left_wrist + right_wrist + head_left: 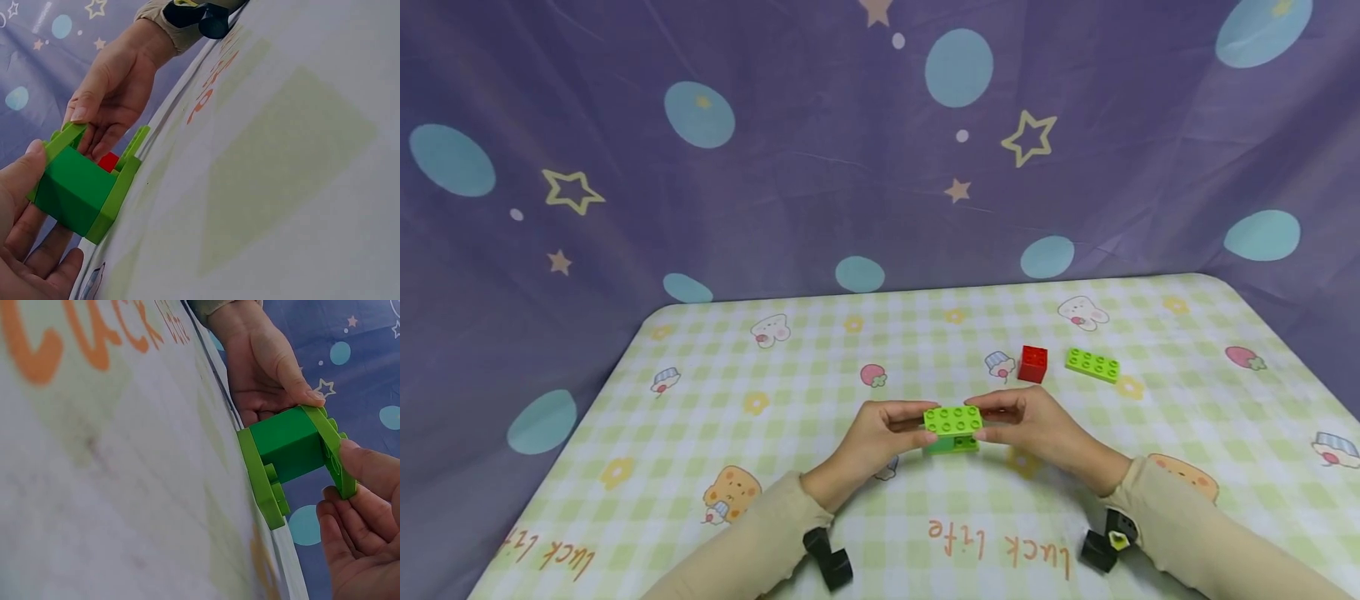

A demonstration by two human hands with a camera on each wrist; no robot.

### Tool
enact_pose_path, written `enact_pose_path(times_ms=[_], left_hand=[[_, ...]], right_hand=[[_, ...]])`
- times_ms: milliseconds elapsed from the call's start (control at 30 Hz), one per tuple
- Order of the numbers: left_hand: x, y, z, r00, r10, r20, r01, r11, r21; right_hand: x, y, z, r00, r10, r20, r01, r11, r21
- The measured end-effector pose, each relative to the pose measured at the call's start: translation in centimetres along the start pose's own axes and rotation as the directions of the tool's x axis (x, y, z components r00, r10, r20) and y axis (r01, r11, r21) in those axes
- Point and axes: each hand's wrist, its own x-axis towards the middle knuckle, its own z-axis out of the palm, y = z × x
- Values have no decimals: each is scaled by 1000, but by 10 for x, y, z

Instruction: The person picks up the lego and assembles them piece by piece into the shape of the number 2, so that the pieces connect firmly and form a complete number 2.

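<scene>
A stack of toy building bricks is between the two hands near the middle of the table. On top is a lime-green plate with studs (953, 420); under its left part sits a dark green brick (286, 442), joined below to a lower lime-green plate (261, 481). Under the top plate's right part there is a gap, with studs of the lower plate showing. My left hand (880, 433) pinches the top plate's left end between thumb and fingers. At the other end, my right hand (1037, 425) grips the same plate the same way.
Behind my right hand, a red brick (1033, 364) stands on the table. To its right lies another lime-green plate (1092, 365). A checked, printed cloth (700, 442) covers the table, and a purple curtain (820, 192) hangs along its far edge.
</scene>
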Motion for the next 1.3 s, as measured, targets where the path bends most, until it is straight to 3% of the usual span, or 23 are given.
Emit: enact_pose_path(times_ms=[433, 600, 767, 1033, 1167, 1300], left_hand=[[0, -2, 2, 1000, 23, 2, -23, 1000, 11], [0, 0, 2, 1000, 27, 10, -27, 1000, 6], [-1, 0, 1, 1000, 21, 10, -21, 1000, 6], [0, 0, 0, 1000, 12, 10, -12, 1000, -14], [1, -1, 0, 1000, 15, 19, -15, 1000, -20], [0, -2, -1, 1000, 16, 21, -15, 1000, -24]], right_hand=[[-2, 1, -3, 999, -23, 22, 23, 999, -24], [-2, -2, -14, 989, -147, -12, 144, 983, -112], [-2, -10, -35, 959, -250, -135, 224, 957, -184], [-3, -7, -60, 916, -252, -313, 171, 949, -264], [-1, 0, -68, 913, -197, -357, 95, 954, -283], [4, 5, -72, 926, -117, -360, 14, 961, -276]])
